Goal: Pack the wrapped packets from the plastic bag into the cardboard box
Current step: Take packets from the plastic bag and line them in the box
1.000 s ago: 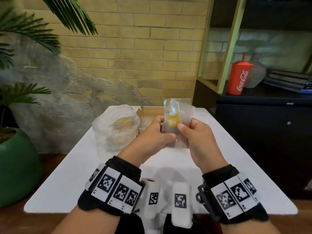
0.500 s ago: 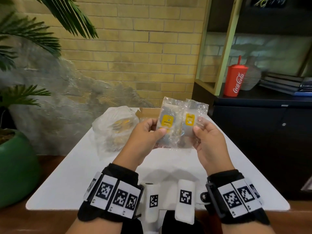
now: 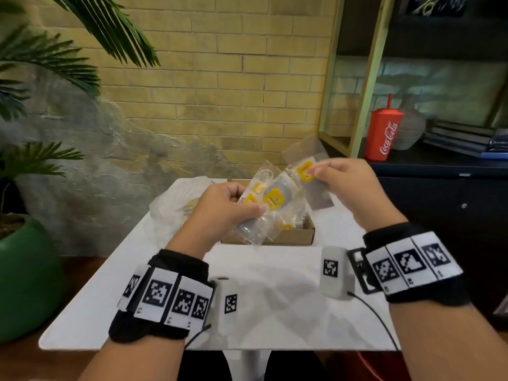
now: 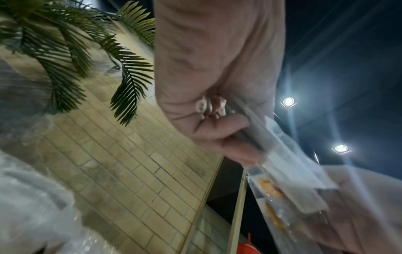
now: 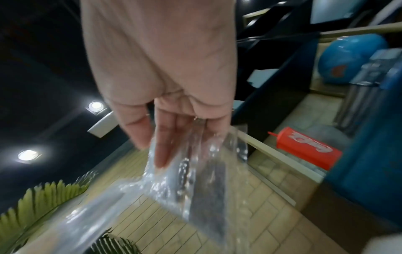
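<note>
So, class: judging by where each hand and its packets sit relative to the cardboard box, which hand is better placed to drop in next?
Probably the left hand: its packets hang directly over the open cardboard box, while the right hand pinches its single packet higher and off to the box's right.

Black wristbands (image 3: 176, 273) with checkered white tags (image 3: 412, 264)

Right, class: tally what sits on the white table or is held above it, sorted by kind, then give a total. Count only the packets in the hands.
Wrapped packets in the left hand: 2
Wrapped packets in the right hand: 1
Cardboard boxes: 1
Plastic bags: 1
Total: 5
</note>
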A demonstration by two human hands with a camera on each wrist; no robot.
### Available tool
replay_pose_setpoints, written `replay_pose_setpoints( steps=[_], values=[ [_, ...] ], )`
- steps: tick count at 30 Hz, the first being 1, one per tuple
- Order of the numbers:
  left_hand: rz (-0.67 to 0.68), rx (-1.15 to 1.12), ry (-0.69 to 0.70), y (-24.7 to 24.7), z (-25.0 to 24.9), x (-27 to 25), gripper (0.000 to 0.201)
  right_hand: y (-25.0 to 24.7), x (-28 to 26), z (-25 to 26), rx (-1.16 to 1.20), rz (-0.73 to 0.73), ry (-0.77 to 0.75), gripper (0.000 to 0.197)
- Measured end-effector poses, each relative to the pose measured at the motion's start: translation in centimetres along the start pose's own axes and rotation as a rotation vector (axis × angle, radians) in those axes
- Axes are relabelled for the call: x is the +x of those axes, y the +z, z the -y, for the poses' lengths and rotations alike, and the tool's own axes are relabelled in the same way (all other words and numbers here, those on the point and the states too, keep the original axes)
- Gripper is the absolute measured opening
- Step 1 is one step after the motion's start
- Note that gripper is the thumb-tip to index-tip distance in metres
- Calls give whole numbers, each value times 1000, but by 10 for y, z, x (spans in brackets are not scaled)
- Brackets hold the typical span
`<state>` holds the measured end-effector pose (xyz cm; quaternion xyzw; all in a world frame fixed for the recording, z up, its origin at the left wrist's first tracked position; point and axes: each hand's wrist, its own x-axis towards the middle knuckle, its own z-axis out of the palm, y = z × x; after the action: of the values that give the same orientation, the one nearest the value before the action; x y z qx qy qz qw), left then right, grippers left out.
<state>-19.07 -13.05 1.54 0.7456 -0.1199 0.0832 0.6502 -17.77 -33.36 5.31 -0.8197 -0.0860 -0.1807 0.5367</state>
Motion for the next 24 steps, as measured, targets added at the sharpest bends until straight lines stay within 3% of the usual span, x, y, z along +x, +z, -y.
replay_pose_setpoints(
  steps=[4,7,14,17,20,23,24],
  values=[
    [79,116,18,-2,-10,9,20,8,7,29,-331,282,-134,23],
    [95,128,26,0,-10,13,22,17,10,32,-492,347,-131,21],
    [66,63,2,-1,10,22,20,21,12,10,-491,518,-28,16],
    [-5,52,-44,0,16,28,23,20,13,-2,-548,594,18,13],
    [-108,48,-126,-2,21,39,31,20,19,-16,-461,490,73,9],
    [-170,63,-259,0,30,51,18,21,23,-24,-60,195,202,17],
    [-169,103,-296,2,33,55,29,22,23,-26,103,134,251,26]
  ],
)
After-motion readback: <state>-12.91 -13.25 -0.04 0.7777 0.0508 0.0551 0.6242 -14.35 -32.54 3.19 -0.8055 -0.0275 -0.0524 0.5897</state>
